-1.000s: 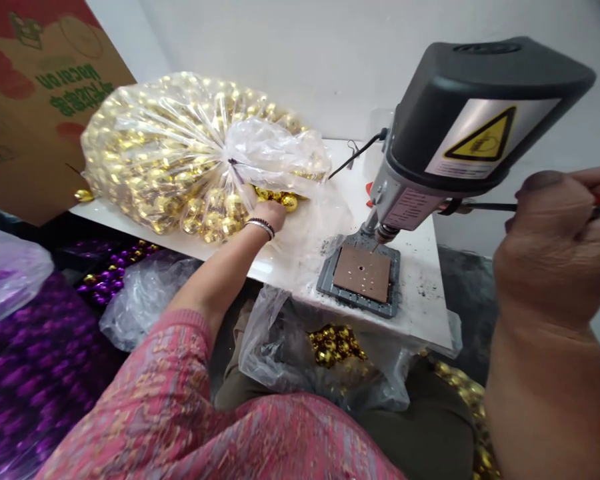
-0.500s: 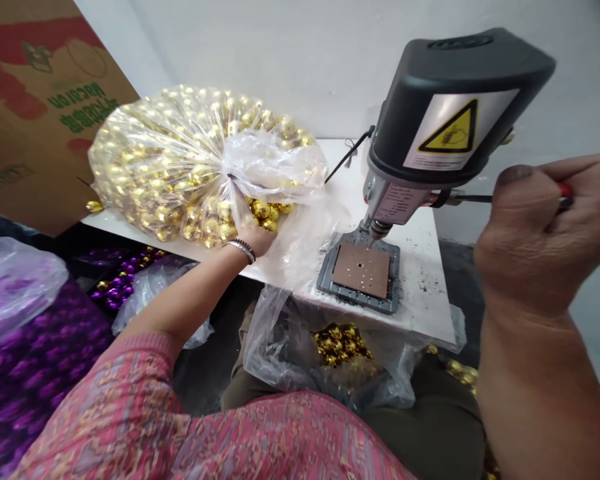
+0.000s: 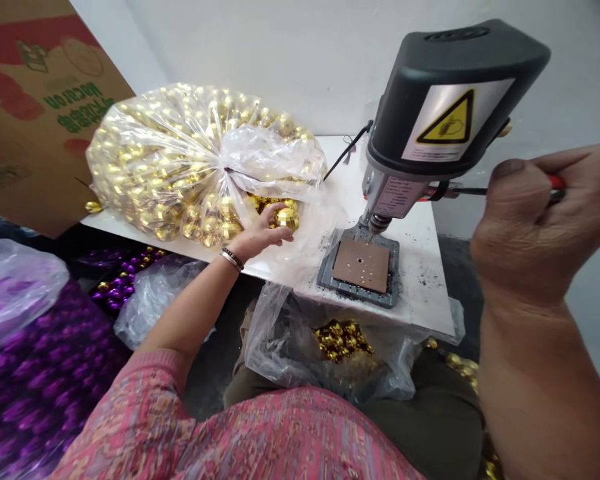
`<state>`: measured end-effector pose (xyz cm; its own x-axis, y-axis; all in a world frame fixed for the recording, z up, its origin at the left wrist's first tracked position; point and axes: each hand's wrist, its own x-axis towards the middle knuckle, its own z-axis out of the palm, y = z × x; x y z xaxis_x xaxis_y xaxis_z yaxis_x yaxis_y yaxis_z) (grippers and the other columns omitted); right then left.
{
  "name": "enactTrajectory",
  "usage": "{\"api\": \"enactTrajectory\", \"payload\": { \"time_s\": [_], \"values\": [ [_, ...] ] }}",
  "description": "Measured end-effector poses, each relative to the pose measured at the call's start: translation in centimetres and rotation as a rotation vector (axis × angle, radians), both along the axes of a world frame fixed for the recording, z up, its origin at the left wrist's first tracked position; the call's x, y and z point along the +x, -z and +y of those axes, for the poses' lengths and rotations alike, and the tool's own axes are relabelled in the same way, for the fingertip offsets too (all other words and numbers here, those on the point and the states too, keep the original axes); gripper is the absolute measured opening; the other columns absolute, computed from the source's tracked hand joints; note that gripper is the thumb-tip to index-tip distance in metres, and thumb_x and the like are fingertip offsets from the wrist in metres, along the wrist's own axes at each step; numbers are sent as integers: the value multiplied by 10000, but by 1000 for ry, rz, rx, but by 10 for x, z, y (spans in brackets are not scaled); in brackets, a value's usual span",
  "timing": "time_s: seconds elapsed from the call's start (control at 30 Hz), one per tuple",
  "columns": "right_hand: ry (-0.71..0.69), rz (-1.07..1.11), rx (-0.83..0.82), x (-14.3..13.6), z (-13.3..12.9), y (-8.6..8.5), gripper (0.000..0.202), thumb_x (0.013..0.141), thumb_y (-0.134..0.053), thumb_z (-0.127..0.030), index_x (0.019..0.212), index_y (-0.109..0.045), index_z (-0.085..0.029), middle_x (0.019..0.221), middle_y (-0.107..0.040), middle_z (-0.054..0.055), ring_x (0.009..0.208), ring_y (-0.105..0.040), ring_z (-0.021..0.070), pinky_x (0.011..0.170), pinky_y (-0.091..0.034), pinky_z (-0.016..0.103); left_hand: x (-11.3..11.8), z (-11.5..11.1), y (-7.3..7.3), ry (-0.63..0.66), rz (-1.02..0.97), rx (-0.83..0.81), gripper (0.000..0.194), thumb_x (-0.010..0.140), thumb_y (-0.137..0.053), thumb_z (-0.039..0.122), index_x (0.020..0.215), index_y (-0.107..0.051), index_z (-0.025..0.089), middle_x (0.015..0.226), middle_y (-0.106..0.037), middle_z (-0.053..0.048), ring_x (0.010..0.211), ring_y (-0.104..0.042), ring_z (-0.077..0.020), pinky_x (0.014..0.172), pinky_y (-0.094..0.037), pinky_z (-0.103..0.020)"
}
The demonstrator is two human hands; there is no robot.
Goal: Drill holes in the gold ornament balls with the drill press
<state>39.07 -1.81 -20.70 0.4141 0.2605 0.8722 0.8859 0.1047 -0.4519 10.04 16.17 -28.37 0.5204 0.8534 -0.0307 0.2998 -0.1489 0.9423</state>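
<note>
Between the thumb and fingers of my left hand [image 3: 260, 239] is a gold faceted ball [image 3: 287, 217], just outside the mouth of a big clear plastic bag [image 3: 180, 160] full of such balls. My right hand [image 3: 540, 227] is closed around the red-tipped lever [image 3: 467, 191] of a small bench drill press [image 3: 445, 100]. Below the drill's chuck [image 3: 380, 223] lies a brown square plate [image 3: 361, 265] with a small hole, set on the grey base [image 3: 325, 273]. The bit's tip hangs above the plate.
Dark shavings dot the white table [image 3: 425, 267]. An open plastic bag with gold balls [image 3: 343, 340] hangs at the front edge by my lap. Purple balls in a bag [image 3: 45, 373] stand lower left, beneath a cardboard box [image 3: 35, 113].
My left hand has come out of the bag's opening with a gold ball, moving slightly right and up. My right hand stays on the lever.
</note>
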Motion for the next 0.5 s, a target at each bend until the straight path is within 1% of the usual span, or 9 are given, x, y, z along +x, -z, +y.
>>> {"api": "enactTrajectory", "payload": {
  "time_s": [0.07, 0.1, 0.17, 0.23, 0.27, 0.33, 0.4, 0.5],
  "values": [
    [-14, -1, -1, 0, -1, 1, 312, 964, -542, -419, 822, -572, -143, 778, -588, -19, 716, -489, 43, 687, -387, 268, 6, -13, 8, 79, -188, -193, 763, 704, -761, 450, 1399, -485, 301, 1065, -671, -37, 866, -737, -187, 684, -505, -268],
    [-17, -4, 0, 0, -1, 1, 315, 968, -544, -425, 828, -577, -144, 775, -586, -21, 714, -489, 43, 684, -390, 261, 10, -18, 13, 104, -251, -260, 734, 707, -765, 490, 1370, -504, 312, 1078, -679, -40, 865, -740, -185, 671, -496, -267],
    [-10, -20, 2, 0, 0, 1, 330, 980, -534, -442, 841, -582, -146, 777, -581, -21, 716, -493, 43, 681, -390, 248, 19, -26, 24, 126, -313, -353, 653, 727, -760, 585, 1277, -555, 299, 1093, -704, -59, 846, -737, -184, 655, -491, -276],
    [10, -43, 23, -1, 1, 2, 351, 994, -511, -454, 845, -581, -143, 778, -570, -19, 716, -490, 38, 680, -384, 233, 30, -30, 33, 120, -312, -415, 599, 755, -746, 642, 1194, -589, 266, 1088, -729, -81, 810, -726, -177, 636, -491, -280],
    [16, -53, 35, -1, 2, 3, 355, 999, -502, -452, 846, -578, -140, 778, -563, -19, 715, -486, 33, 678, -379, 224, 36, -31, 37, 115, -299, -436, 578, 764, -756, 631, 1170, -599, 251, 1081, -737, -86, 791, -721, -170, 629, -492, -276],
    [5, -65, 54, -1, 3, 5, 343, 999, -498, -430, 844, -567, -132, 774, -544, -21, 706, -477, 22, 669, -368, 204, 50, -33, 43, 100, -261, -450, 549, 759, -812, 522, 1175, -601, 233, 1078, -744, -77, 763, -713, -146, 621, -485, -256],
    [-25, -58, 64, -2, 4, 5, 309, 986, -512, -391, 831, -545, -125, 761, -520, -27, 697, -465, 12, 661, -349, 187, 64, -37, 44, 79, -211, -417, 565, 747, -843, 394, 1217, -578, 226, 1084, -741, -59, 754, -702, -126, 633, -477, -244],
    [-69, -9, 43, -6, 2, -3, 265, 963, -511, -334, 790, -488, -134, 726, -463, -47, 671, -413, 0, 660, -303, 180, 85, -45, 43, 68, -164, -326, 574, 748, -844, 316, 1225, -545, 205, 1076, -734, -49, 814, -686, -130, 695, -491, -249]
  ]
}}
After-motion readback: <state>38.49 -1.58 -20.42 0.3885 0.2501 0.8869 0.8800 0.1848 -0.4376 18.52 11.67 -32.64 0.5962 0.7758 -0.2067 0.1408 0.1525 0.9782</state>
